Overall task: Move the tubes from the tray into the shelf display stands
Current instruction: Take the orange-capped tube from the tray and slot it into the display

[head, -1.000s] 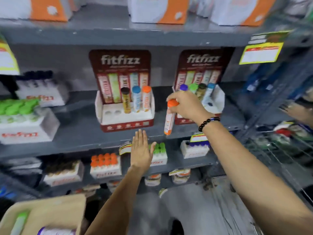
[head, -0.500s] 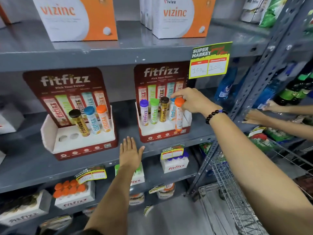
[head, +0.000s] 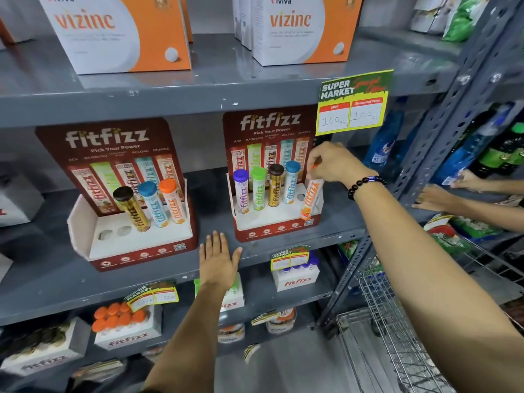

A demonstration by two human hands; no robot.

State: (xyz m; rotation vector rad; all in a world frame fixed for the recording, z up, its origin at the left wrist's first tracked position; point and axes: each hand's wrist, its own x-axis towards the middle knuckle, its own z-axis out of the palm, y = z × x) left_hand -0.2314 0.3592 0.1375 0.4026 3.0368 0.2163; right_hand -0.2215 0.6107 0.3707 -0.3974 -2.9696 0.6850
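Note:
Two red fitfizz display stands sit on the middle grey shelf. The right stand (head: 276, 228) holds purple, green, brown and blue-capped tubes; an empty hole shows at its right. My right hand (head: 333, 164) grips the cap of an orange tube (head: 310, 199), which leans tilted at the stand's right front corner, its base low on the white tier. The left stand (head: 136, 245) holds brown, blue and orange-capped tubes, with two empty holes at its left. My left hand (head: 218, 258) lies flat, fingers spread, on the shelf edge between the stands. The tray is out of view.
Vizinc boxes (head: 122, 32) stand on the top shelf. A yellow price tag (head: 353, 103) hangs above the right stand. Lower shelves carry fitfizz boxes (head: 127, 327). A wire cart (head: 397, 336) stands lower right. Another person's hands (head: 436, 199) reach into the neighbouring shelf bay.
My right hand carried the orange tube rightward to the right stand and lowered it at the stand's right end. The view shifted right. My left hand stayed on the shelf edge.

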